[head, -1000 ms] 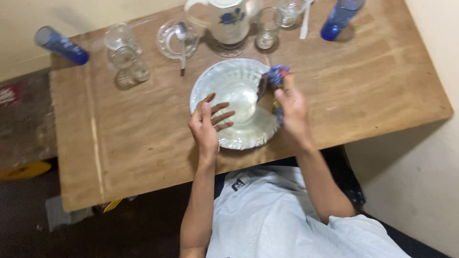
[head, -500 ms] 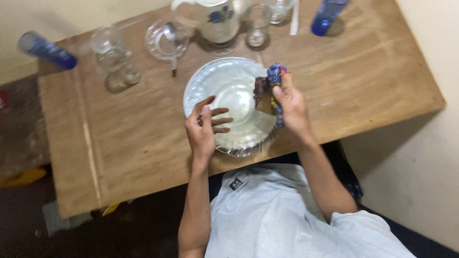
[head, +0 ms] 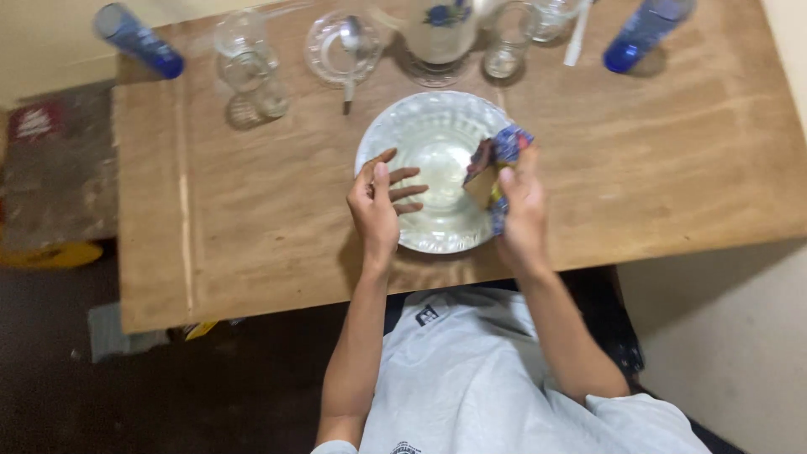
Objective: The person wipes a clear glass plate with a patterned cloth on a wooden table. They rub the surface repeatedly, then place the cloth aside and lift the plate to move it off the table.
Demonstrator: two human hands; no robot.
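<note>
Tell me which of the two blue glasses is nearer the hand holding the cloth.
The blue glass at the table's far right corner. The right hand grips the cloth; the other blue glass lies far left.

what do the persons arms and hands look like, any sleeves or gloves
Both arms are bare from the hands up past the elbows: no gloves, watch or rings that can be made out on the left hand or right hand. Short sleeves of a pale grey t-shirt with a small dark chest mark.
</note>
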